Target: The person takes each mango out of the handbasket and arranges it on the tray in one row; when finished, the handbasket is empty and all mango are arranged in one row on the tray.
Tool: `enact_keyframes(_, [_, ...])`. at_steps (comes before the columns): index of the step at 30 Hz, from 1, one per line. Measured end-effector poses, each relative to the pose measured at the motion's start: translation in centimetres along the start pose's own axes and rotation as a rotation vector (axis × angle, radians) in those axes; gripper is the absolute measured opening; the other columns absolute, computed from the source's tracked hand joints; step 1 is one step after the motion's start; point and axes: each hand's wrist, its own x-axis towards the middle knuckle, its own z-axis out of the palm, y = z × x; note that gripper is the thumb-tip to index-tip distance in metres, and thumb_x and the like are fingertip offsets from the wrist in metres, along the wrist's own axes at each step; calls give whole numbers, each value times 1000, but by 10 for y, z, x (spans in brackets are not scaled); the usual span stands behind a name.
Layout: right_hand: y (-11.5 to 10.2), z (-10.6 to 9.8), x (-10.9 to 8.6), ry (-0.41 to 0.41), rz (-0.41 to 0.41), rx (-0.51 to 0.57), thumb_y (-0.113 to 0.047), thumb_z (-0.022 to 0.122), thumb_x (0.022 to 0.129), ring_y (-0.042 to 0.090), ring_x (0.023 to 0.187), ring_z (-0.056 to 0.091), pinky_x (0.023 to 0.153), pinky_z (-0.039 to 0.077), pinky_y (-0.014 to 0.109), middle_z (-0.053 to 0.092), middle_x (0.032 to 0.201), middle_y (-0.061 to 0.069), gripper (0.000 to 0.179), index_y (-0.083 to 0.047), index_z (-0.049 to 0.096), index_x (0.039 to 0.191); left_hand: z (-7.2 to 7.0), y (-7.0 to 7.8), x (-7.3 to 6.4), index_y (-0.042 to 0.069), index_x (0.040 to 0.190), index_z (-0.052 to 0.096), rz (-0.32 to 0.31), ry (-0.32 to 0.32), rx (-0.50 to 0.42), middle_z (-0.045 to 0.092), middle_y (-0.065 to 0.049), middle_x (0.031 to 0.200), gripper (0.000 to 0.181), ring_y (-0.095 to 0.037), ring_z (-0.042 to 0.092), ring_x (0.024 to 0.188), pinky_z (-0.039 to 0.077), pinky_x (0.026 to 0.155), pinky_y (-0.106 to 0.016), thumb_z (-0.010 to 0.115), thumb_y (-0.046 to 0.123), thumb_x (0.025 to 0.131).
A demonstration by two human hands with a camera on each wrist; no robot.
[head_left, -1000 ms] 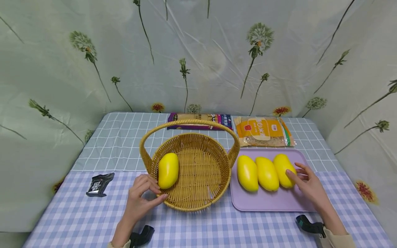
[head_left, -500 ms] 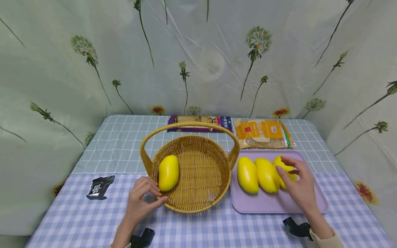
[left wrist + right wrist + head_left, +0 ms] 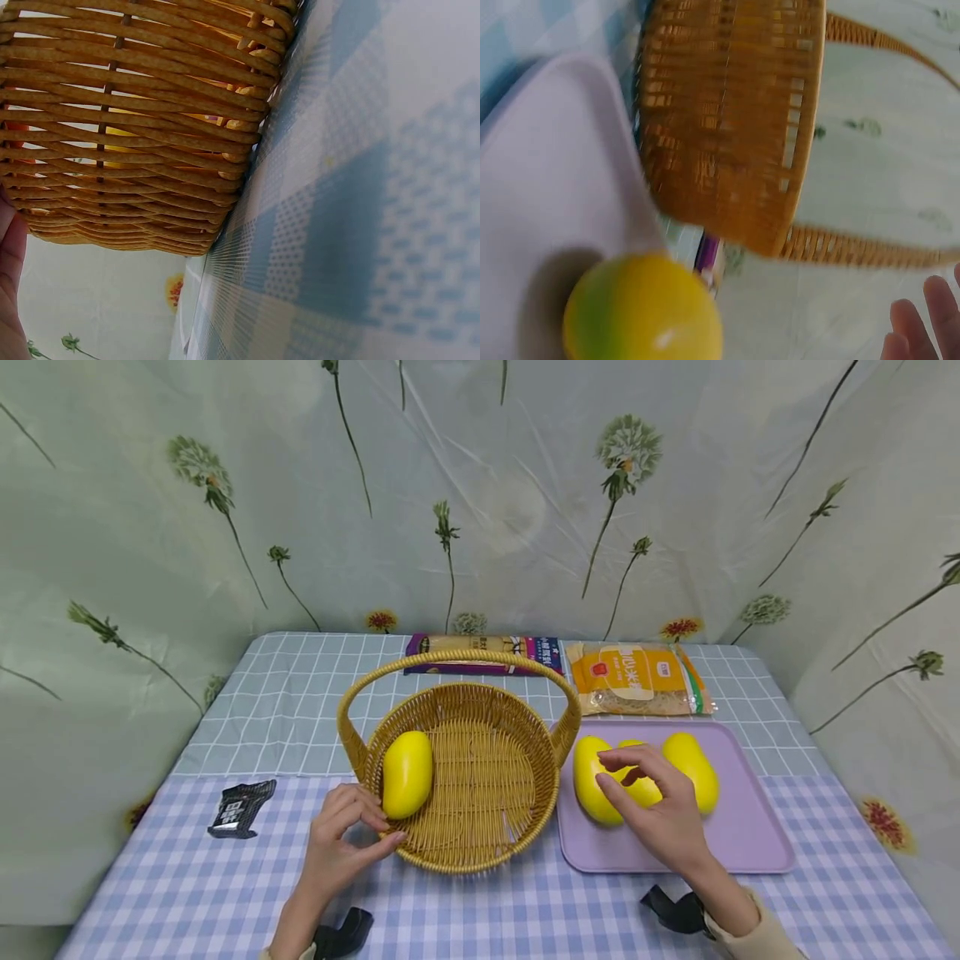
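Note:
My left hand grips the near-left rim of a round wicker basket with a tall arched handle. One yellow mango lies inside, against the basket's left wall. Over a lilac tray to the right, my right hand hovers with nothing held, thumb and fingers spread apart. Three more mangoes are on that tray: a left one, a middle one partly covered by the hand, and a right one. The right wrist view shows a mango close up, with fingers at the corner.
Behind the basket lies a purple noodle packet. An orange bag of noodles sits behind the tray. A crumpled black wrapper is on the checked tablecloth at the left. A floral curtain hangs behind the table.
My right hand has left the right-hand mango and moved left across the tray, over the middle mango. The mangoes, the basket and my left hand stay in place.

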Motion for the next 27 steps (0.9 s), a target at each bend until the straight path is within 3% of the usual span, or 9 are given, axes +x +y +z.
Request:
enact_keyframes(6, [-7, 22, 6, -112, -100, 90, 10, 75, 71, 17, 79, 58, 65, 45, 25, 66, 89, 3, 36, -8, 69, 101, -1, 1, 0, 8, 66, 59, -3, -3, -2, 58, -4, 73, 33, -22, 53, 73, 34, 85, -27, 78, 31, 79])
enact_keyframes(11, [-21, 38, 16, -217, -62, 89, -1, 74, 79, 9, 77, 58, 58, 47, 28, 65, 89, -5, 26, -14, 68, 101, -1, 1, -1, 7, 66, 59, -12, -11, -5, 58, -4, 73, 32, -25, 53, 73, 34, 85, -27, 79, 29, 78])
enact_keyframes(17, [-33, 56, 32, -307, -51, 38, -19, 73, 84, 10, 75, 60, 56, 50, 27, 65, 90, -7, 16, -19, 68, 99, -1, 1, -1, 7, 66, 59, -15, -10, -2, 58, -4, 73, 33, -23, 53, 74, 34, 84, -27, 78, 31, 79])
enact_keyframes(22, [-42, 70, 47, -385, -23, 18, -27, 72, 86, 7, 75, 62, 58, 52, 28, 67, 91, -5, 16, -18, 69, 98, 0, 1, 0, 8, 66, 59, -13, -12, -2, 58, -5, 73, 33, -23, 52, 74, 34, 84, -27, 78, 31, 79])
enact_keyframes(27, [-49, 87, 66, -518, 46, -59, -35, 69, 87, 7, 76, 63, 65, 52, 27, 68, 94, -6, 22, -17, 70, 100, 0, 1, -1, 8, 66, 59, -13, -9, -5, 59, -5, 73, 33, -23, 52, 75, 34, 85, -27, 78, 31, 79])
